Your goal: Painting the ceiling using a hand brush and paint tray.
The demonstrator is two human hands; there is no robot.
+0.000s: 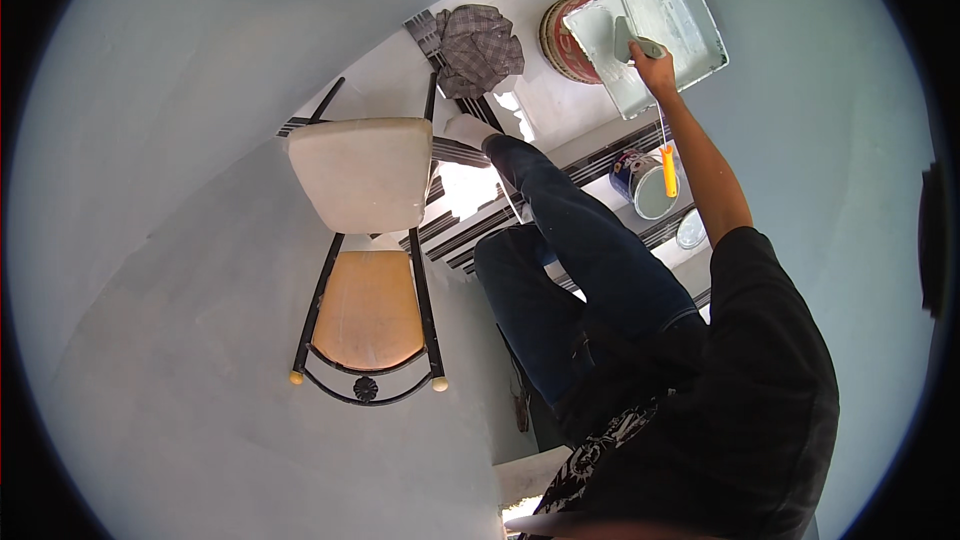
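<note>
My right hand, at the end of my outstretched arm, is closed round the grey handle of a flat-headed, paint-covered tool. Whether it is a brush or a scraper I cannot tell. The tool is over a white paint tray, streaked inside with pale paint, which rests at its left on a red bucket. Across the tray lies a paint roller with a thin white frame; its orange handle hangs past the near edge. My left hand is out of view.
A chair with a cream seat and black metal frame stands at left. Crumpled checked cloth lies at the far side. Near my right arm are an open paint can and a round pale lid. Grey-blue walls rise on both sides.
</note>
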